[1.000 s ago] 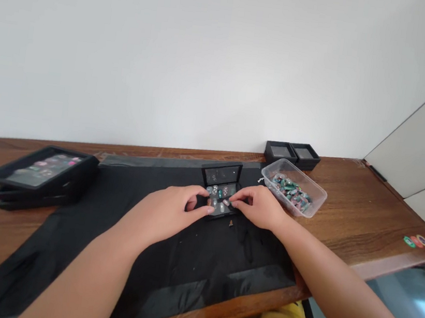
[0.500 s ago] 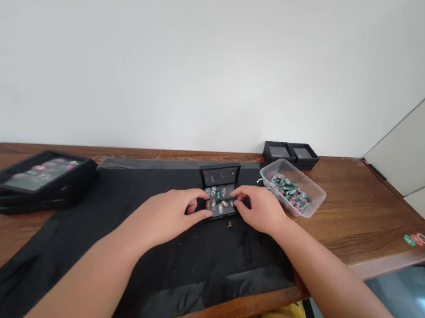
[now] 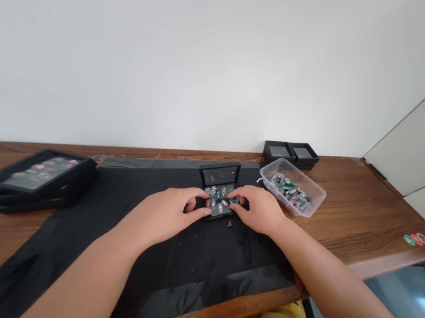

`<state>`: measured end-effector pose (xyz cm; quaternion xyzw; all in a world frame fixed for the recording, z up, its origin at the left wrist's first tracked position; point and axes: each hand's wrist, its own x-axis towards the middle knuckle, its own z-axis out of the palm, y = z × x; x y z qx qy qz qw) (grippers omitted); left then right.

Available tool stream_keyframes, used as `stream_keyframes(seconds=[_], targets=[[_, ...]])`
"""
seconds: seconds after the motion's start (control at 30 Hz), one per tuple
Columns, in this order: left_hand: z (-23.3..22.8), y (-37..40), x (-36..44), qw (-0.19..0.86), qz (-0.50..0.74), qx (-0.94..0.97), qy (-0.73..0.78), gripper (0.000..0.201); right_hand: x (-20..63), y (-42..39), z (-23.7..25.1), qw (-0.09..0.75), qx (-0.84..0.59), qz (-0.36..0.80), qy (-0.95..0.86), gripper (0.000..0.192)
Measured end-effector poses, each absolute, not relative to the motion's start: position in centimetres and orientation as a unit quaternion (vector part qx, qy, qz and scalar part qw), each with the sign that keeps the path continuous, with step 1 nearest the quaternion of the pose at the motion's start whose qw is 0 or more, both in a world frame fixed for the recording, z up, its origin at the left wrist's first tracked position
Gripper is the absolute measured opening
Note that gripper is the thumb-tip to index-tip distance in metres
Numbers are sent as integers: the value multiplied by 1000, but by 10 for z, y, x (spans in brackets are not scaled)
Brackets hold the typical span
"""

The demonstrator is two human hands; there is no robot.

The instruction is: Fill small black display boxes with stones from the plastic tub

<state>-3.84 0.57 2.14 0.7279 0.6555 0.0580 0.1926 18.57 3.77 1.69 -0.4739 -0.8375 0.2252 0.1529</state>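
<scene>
A small black case lies on the black mat with its hinged lid, which has a clear window, raised at the back. Inside, rows of press-on nails show silver, teal and pink colours. My left hand holds the case's left edge between thumb and forefinger. My right hand is over the right side of the case, its thumb and fingertips closed around a small dark green nail at the end of the front row. A tiny brown piece lies on the mat just in front.
A clear plastic tub of loose nails in small packets stands right of the case. Several black cases are stacked behind it. More filled cases are piled at the left. The black mat covers the wooden table's middle.
My right thumb and fingertips have shifted slightly at the case's right side, the thumb moving lower and left at the nail. My left hand still steadies the case.
</scene>
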Motion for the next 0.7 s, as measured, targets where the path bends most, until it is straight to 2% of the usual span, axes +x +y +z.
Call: stream_keyframes(seconds=[0.2, 0.4, 0.7], targets=[[23, 5, -37, 199, 56, 720, 662, 49, 183, 38, 9, 173, -432, 203, -861, 26], [22, 6, -38, 198, 74, 725, 655, 46, 177, 39, 5, 138, -426, 168, -878, 21], [21, 6, -35, 191, 64, 735, 647, 28, 180, 37, 13, 150, -452, 167, -863, 24]])
